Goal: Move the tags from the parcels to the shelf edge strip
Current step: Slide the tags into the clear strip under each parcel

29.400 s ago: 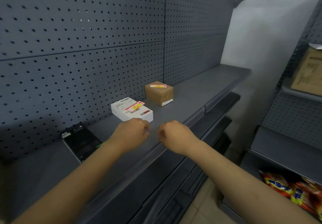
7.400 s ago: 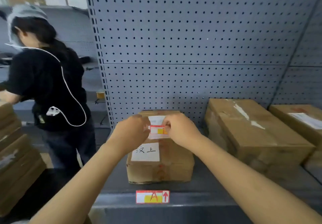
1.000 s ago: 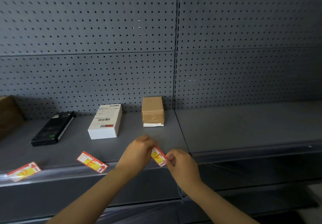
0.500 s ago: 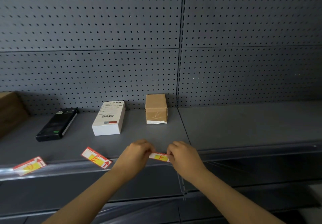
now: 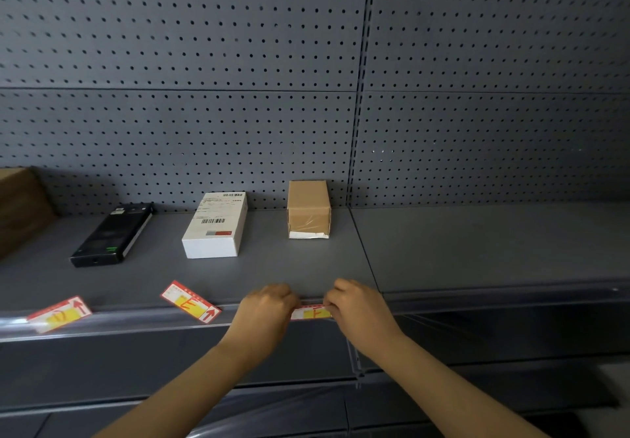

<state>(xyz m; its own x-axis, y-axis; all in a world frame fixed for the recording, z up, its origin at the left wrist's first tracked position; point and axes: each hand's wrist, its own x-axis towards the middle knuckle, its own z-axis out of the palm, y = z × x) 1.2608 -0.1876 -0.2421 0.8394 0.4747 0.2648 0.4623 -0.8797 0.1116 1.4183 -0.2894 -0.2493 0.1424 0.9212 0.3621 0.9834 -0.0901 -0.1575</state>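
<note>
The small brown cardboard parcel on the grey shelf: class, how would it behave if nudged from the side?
The small brown cardboard parcel probably slides rather than tips: it sits flat and squat. It looks light for its size. The loose white flap along its bottom edge might catch.

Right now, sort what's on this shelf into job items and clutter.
Job: tag held by left hand and right hand at the edge strip; E tag; far-left tag; white parcel; brown parcel.
Clutter: black device; large carton.
</note>
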